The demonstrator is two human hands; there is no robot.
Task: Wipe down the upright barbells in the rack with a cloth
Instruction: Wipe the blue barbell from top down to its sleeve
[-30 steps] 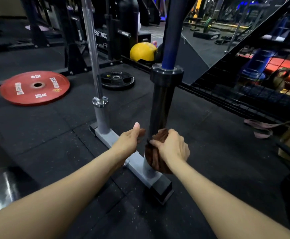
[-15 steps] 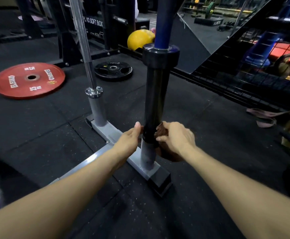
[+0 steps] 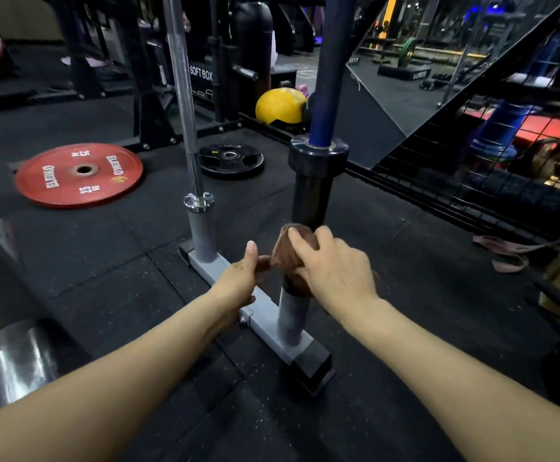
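Observation:
A blue-shafted barbell [image 3: 326,71] with a black sleeve [image 3: 312,198] stands upright in the grey floor rack [image 3: 265,323]. My right hand [image 3: 335,268] presses a brown cloth [image 3: 287,255] around the lower part of that sleeve, just above the rack's grey tube. My left hand [image 3: 242,278] rests against the left side of the sleeve beside the cloth, thumb up, fingers partly hidden. A silver barbell [image 3: 185,105] stands upright in the rack's farther tube.
A red weight plate [image 3: 78,175] and a black plate [image 3: 230,160] lie on the rubber floor behind the rack. A yellow ball [image 3: 280,106] sits farther back. A wire mesh fence [image 3: 472,181] runs on the right; a steel cylinder [image 3: 18,358] stands at left.
My right hand has slid the cloth upward along the black sleeve, from near the rack tube to a little higher. My left hand stays beside the sleeve.

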